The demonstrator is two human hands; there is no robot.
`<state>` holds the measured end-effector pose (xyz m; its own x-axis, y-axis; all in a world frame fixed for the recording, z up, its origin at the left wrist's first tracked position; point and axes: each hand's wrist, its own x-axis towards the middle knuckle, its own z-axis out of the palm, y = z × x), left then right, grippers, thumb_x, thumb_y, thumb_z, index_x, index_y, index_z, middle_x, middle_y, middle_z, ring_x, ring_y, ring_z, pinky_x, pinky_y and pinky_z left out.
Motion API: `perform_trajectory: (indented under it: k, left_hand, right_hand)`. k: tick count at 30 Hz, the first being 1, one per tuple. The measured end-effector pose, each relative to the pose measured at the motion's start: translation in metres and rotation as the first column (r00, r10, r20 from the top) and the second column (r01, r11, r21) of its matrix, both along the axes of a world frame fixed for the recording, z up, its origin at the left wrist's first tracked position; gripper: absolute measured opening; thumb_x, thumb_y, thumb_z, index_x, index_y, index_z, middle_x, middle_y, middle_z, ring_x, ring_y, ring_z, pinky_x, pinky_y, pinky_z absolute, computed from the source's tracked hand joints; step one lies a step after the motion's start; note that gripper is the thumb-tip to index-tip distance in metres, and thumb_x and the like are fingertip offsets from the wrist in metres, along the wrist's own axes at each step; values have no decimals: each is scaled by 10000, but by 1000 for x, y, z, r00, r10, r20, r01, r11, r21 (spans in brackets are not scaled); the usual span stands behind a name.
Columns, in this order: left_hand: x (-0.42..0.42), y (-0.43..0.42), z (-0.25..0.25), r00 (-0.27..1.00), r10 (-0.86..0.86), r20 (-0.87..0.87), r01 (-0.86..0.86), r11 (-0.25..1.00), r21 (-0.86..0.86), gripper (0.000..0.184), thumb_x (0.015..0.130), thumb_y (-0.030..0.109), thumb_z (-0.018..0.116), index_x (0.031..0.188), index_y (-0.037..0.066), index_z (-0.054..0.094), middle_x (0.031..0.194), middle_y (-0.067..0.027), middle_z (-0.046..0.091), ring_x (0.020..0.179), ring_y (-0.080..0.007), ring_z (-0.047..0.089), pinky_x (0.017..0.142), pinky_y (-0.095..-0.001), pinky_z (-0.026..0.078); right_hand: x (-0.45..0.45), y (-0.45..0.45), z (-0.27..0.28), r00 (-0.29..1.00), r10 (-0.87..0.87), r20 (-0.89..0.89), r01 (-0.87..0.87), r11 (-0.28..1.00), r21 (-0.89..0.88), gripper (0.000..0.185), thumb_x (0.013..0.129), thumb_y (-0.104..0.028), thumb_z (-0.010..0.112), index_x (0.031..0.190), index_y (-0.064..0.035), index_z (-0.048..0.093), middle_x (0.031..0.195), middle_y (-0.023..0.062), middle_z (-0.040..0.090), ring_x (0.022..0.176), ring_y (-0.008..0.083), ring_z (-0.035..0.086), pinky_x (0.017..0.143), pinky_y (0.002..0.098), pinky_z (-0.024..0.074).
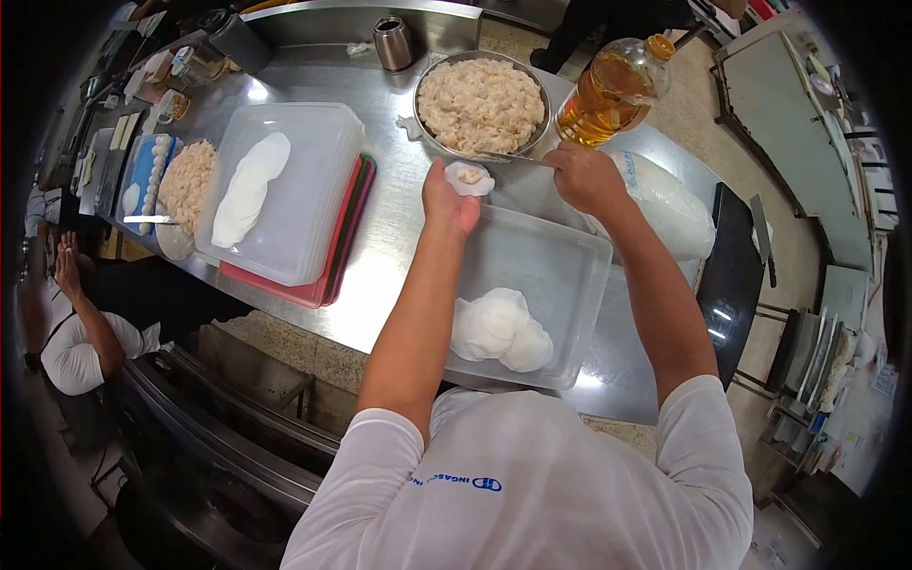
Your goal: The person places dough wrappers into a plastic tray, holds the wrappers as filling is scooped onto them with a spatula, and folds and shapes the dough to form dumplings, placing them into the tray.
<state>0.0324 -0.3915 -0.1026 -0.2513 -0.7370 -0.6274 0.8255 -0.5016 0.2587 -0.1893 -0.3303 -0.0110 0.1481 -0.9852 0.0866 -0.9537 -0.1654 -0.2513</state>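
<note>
While the left hand [451, 204] lies palm up just below the near edge of the metal bowl [548, 108], a round white wrapper [483, 188] rests on its fingers, with a small lump of pale filling [469, 176] on top. The wrapper lies roughly flat, its face upward, and being nearly round it shows no clear long axis. Most of those fingers are hidden beneath it, so I cannot tell how far they curl. The right hand [591, 178] has its fingers closed around the end of a thin, flat utensil [518, 159], whose long axis runs nearly sideways, its far end pointing left along the bowl's near rim. Chunky pale mixture [483, 103] fills the bowl. Nearer the person's body, a clear plastic tray [532, 237] holds a pile of overlapping wrappers [503, 328]; further left, another row of wrappers [252, 190] lies on a translucent container [318, 190], its long axis running from lower left to upper right. An oil bottle [608, 95] beside the bowl points its cap up and right; no writing on it can be read. Blue print on the plastic bag [670, 204] is too small to make out. On the white shirt [560, 475], blue lettering, upside down from this view, appears to read INGASCO beside a logo.
</note>
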Motion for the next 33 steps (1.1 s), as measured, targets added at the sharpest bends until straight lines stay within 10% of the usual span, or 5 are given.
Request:
perform_trajectory:
  k: [33]
  left_hand:
    - [7, -12, 3, 996, 15, 89, -10, 998, -56, 521, 1120, 394, 382, 1452, -3, 442, 1435, -163, 548, 1294, -331, 579, 1077, -522, 498]
  right_hand:
    - [11, -17, -14, 998, -7, 63, 2, 996, 88, 242, 861, -92, 580, 1011, -71, 768, 1125, 135, 731, 952, 333, 712, 822, 467, 570]
